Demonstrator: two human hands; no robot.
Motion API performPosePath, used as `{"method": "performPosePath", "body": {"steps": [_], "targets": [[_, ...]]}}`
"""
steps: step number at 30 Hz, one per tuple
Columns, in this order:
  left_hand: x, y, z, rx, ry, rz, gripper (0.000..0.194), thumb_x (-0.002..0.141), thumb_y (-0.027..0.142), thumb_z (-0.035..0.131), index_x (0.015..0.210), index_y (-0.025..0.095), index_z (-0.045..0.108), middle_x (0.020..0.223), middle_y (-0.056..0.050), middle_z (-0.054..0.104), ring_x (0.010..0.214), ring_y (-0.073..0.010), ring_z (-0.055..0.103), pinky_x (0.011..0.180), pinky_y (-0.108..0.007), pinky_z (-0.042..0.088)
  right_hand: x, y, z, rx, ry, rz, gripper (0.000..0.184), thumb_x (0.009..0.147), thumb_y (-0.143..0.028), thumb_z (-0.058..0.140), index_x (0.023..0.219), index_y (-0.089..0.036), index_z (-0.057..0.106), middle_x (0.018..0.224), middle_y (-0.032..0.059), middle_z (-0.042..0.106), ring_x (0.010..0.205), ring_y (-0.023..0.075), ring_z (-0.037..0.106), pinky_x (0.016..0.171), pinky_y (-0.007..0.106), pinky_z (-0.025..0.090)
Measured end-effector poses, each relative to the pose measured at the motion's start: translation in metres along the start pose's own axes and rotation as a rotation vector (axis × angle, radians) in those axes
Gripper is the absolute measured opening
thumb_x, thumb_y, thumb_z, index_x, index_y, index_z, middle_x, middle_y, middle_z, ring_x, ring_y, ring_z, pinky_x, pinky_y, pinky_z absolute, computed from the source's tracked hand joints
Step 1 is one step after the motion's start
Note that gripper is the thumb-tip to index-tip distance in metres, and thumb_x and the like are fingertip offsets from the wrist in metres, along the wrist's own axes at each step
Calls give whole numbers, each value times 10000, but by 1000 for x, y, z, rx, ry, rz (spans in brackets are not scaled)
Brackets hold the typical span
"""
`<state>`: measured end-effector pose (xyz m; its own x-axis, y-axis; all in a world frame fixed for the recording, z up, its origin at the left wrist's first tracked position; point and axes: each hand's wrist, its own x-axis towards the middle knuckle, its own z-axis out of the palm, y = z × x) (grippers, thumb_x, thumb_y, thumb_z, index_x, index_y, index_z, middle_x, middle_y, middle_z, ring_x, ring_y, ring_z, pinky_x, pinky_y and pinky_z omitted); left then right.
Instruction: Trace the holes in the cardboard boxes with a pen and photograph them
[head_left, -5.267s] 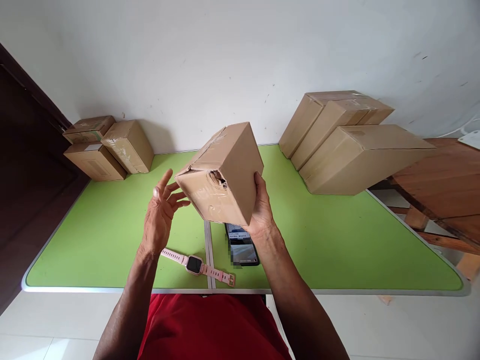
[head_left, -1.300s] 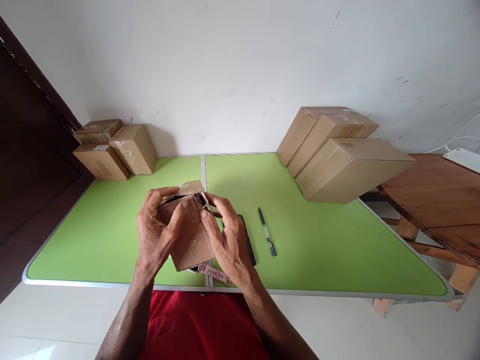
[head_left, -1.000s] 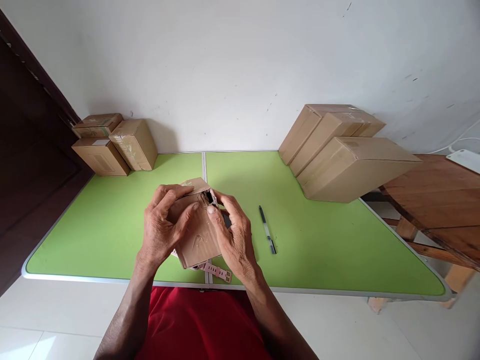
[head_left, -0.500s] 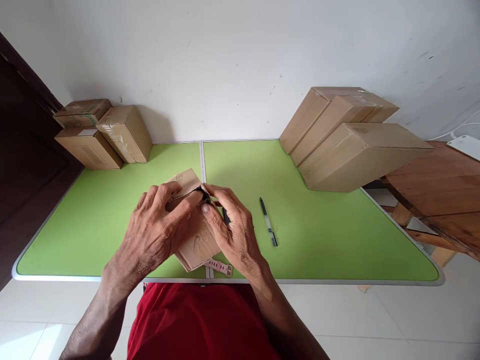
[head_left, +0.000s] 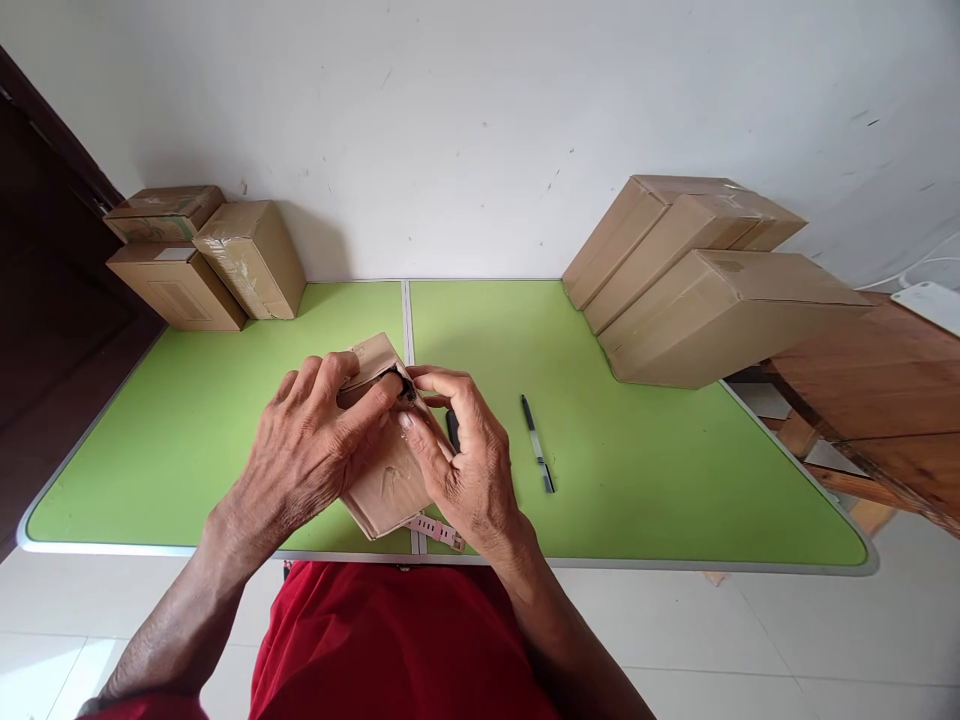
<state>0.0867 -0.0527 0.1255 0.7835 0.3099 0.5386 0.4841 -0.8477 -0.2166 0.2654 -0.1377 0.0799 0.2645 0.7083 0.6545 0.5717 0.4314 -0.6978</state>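
A small cardboard box (head_left: 390, 495) lies tilted on the green table, one end flap partly lifted. My left hand (head_left: 307, 430) is curled over its upper left side, the index fingertip pressed into the gap under the flap. Something black (head_left: 405, 388) shows in that gap; its kind cannot be made out. With thumb and fingers, my right hand (head_left: 472, 460) grips the box's right corner beside the gap. A pink watch strap (head_left: 439, 531) sticks out from beneath the box. Partly hidden behind my right hand is a dark object (head_left: 452, 430).
A black and clear pen (head_left: 537, 445) rests on the green table (head_left: 645, 480) right of my hands. Several cardboard boxes (head_left: 247, 262) stand at the back left, with larger cartons (head_left: 675, 320) at the back right. A brown wooden table (head_left: 870, 380) adjoins on the right.
My right thumb has shifted slightly left and down along the box edge. The left index finger stays at the gap. The camera view has moved a little.
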Motion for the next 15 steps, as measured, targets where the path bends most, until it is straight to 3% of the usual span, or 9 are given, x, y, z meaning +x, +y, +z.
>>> {"method": "performPosePath", "body": {"steps": [7, 11, 15], "targets": [[-1, 4, -3, -52, -29, -63, 206, 1140, 243, 541, 1343, 268, 568, 1297, -147, 621, 1014, -283, 632, 774, -398, 530, 0, 1, 3, -1, 7, -40, 234, 1102, -202, 648, 1330, -246, 620, 1234, 104, 777, 1108, 223, 758, 986, 415, 673], [2, 5, -1, -89, -18, -65, 238, 1135, 238, 565, 1371, 270, 557, 1351, -148, 635, 1037, -285, 665, 785, -399, 545, -1, 2, 2, 5, 65, -77, 209, 1092, -157, 643, 1270, -264, 632, 1273, 108, 762, 1238, 233, 754, 1049, 427, 661], [6, 5, 2, -158, 56, -80, 266, 1133, 246, 571, 1397, 234, 545, 1247, -138, 701, 1035, -296, 707, 816, -408, 575, -1, -1, -1, 44, 93, 51, 185, 1101, -234, 665, 1277, -264, 615, 1227, 83, 794, 1109, 203, 796, 964, 383, 671]]}}
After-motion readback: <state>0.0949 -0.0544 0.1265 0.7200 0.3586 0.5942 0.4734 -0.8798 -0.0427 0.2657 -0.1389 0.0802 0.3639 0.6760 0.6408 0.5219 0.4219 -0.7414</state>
